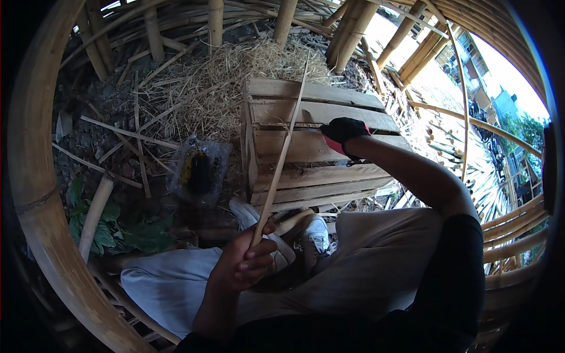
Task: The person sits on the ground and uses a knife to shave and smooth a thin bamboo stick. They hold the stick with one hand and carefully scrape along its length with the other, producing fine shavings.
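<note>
My left hand [250, 259], bare, is closed round the lower end of a long split bamboo strip [276, 173]. The strip slants up and away over the left part of a slatted wooden crate [329, 112], its thin far end above the straw. A small sliver sticks out from it about midway. My right hand [346, 135], in a black and red glove, is over the crate's slats, to the right of the strip and apart from it. Its fingers look curled in; what they hold, if anything, is hidden.
Left of the crate lies a clear plastic bag [199, 170] with a dark thing inside. Behind is a heap of straw shavings [235, 70]. Bamboo poles [347, 35] stand at the back, and a thick bamboo piece [44, 194] curves along the left. My shoes [316, 235] are below the crate.
</note>
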Demonstrator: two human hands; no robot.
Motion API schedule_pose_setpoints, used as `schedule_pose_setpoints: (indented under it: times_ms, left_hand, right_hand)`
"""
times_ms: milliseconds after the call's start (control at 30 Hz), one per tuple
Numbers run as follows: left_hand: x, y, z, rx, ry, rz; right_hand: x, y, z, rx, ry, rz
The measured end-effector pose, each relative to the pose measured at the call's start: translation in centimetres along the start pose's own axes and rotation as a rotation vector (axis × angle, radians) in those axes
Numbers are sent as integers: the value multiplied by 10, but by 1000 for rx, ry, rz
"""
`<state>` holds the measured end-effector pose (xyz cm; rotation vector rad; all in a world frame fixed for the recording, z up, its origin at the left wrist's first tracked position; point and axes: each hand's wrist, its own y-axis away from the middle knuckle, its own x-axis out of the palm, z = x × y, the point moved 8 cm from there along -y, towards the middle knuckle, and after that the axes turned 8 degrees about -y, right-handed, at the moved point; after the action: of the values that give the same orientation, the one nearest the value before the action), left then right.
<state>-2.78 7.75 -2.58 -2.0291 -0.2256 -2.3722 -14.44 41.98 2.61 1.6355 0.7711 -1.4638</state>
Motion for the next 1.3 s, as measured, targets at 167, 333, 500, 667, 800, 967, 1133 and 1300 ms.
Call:
schedule_pose_setpoints:
  times_ms: [167, 333, 500, 667, 800, 967, 1133, 1300]
  left_hand:
    - [5, 4, -1, -18, 120, 105]
    - [9, 3, -2, -32, 145, 164]
    - [7, 4, -4, -28, 167, 184]
    - [12, 4, -3, -37, 194, 195]
    - [11, 4, -2, -42, 208, 206]
    - [9, 3, -2, -24, 193, 204]
    - [11, 5, -3, -25, 188, 201]
    - [16, 10, -3, -19, 190, 217]
  right_hand:
    - [-16, 24, 36, -15, 90, 238]
    - [-40, 20, 46, -141, 50, -71]
    - [-32, 36, 84, -373, -74, 87]
    - [-11, 37, 96, -544, -142, 106]
    - [-15, 41, 107, -633, -112, 65]
    - [-8, 41, 114, -777, -34, 12]
    - [-14, 40, 113, -828, -63, -34]
    - [-16, 22, 100, -728, -20, -23]
